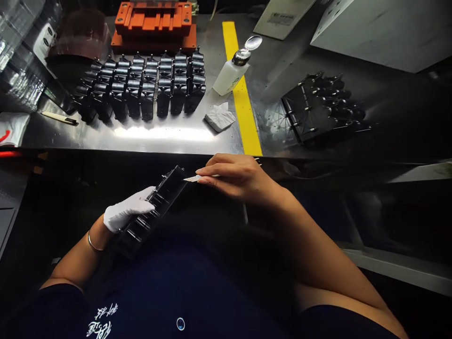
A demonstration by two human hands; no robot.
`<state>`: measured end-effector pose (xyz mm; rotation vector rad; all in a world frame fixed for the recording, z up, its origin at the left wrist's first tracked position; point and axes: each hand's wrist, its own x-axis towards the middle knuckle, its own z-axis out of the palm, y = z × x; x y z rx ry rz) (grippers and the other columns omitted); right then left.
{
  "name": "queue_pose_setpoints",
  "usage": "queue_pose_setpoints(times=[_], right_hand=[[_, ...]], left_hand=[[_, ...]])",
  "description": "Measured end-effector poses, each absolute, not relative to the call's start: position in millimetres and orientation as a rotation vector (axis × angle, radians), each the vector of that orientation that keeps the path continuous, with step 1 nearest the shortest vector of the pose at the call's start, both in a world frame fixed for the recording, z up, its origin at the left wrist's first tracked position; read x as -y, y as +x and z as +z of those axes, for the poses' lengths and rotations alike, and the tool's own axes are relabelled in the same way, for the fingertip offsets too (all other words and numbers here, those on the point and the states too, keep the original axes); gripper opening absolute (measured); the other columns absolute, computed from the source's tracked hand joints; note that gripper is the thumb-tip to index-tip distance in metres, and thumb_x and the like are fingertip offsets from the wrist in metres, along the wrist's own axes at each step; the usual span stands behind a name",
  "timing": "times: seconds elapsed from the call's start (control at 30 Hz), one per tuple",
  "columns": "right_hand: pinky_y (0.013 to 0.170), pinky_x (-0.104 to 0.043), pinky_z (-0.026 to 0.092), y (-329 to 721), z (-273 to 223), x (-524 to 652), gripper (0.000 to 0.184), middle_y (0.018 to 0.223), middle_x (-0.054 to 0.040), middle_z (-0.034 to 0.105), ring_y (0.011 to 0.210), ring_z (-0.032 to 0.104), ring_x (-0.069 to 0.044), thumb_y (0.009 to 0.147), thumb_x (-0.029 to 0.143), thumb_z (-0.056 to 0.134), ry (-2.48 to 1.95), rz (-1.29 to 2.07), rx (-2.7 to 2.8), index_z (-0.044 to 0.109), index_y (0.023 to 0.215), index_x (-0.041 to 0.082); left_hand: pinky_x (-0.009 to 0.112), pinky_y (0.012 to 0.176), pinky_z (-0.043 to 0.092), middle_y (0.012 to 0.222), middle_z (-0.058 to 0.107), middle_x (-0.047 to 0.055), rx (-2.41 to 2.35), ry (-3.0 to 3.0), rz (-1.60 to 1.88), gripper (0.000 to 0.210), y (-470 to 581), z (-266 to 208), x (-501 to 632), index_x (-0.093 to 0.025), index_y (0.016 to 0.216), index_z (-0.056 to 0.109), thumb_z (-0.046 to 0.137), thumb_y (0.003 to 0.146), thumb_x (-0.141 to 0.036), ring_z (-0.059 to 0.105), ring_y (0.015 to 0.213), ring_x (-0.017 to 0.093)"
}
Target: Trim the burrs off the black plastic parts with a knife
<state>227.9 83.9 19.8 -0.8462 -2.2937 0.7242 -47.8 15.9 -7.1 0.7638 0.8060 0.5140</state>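
In a white glove, my left hand grips a glossy black moulded plastic part, tilted with its far end up and to the right, in front of the bench edge. My bare right hand is closed in a pinch on a small craft knife. Its pale pointed blade meets or nearly meets the upper right edge of the part; contact is not certain. Most of the knife's handle is hidden by my fingers. The lower end of the part blends into the dark background.
On the metal bench stand rows of black plastic parts, an orange fixture, a white bottle with its lid up and a folded white tissue. A cutter lies left; another black part sits right of the yellow tape.
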Motion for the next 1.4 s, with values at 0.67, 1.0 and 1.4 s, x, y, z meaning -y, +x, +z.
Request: queue_pose_setpoints(times=[0.67,1.0,1.4], right_hand=[[0.071,-0.029,0.059,192,-2,-62,0.023,0.085,-0.005,0.076,0.078,0.072,-0.019,0.094,0.03,0.053,-1.101,0.561,1.885,0.073,0.09,0.021],[0.068,-0.026,0.06,197,-7,-51,0.023,0.092,-0.0049,0.078,0.081,0.074,-0.02,0.095,0.029,0.051,-1.13,0.448,2.066,0.073,0.093,0.021],[0.058,-0.022,0.051,202,-7,-41,0.032,0.075,-0.0041,0.075,0.066,0.07,-0.015,0.098,0.035,0.045,-1.135,0.382,2.182,0.071,0.089,0.021]], left_hand=[[0.042,0.088,0.044,0.106,0.058,0.008,-1.048,0.97,0.588,0.059,-21,-4,-13,-0.018,0.111,0.055,0.075,0.065,-0.049,0.054,0.1,0.026],[0.045,0.09,0.045,0.106,0.06,0.008,-1.003,0.905,0.562,0.056,-15,-13,-8,-0.018,0.11,0.055,0.074,0.067,-0.048,0.056,0.103,0.028],[0.047,0.091,0.046,0.11,0.062,0.01,-1.042,0.98,0.574,0.061,-10,-15,-7,-0.017,0.113,0.056,0.076,0.066,-0.05,0.058,0.103,0.028]])
